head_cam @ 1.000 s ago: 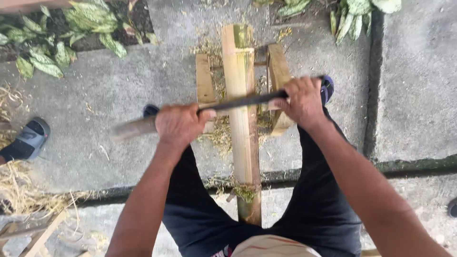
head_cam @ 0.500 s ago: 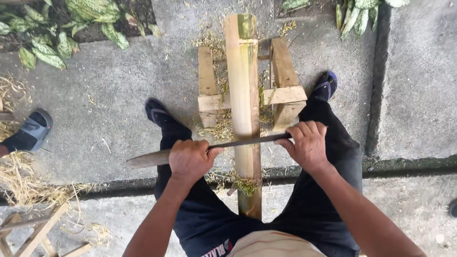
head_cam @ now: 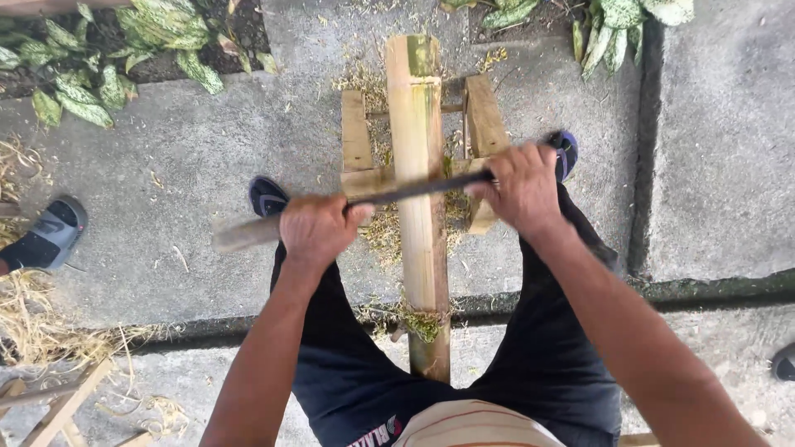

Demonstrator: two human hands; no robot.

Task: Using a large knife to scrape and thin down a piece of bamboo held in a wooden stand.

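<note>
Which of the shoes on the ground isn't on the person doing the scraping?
The grey sandal at the far left edge; the two blue shoes flank the bamboo pole.

Bare concrete [head_cam: 207, 149] lies open left of the bamboo pole [head_cam: 418, 165]; the wooden stand [head_cam: 484, 124] crowds its right.

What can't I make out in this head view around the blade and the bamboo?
Head view only:
- Blade edge where it meets the bamboo pole: too thin to tell whether it bites in.
- Blade ends: wrapped by the left hand and right hand; the part sticking out past the left hand is blurred.
- Pole's near end: hidden between the legs.
- Wooden stand: partly covered by the pole and right hand.
</note>
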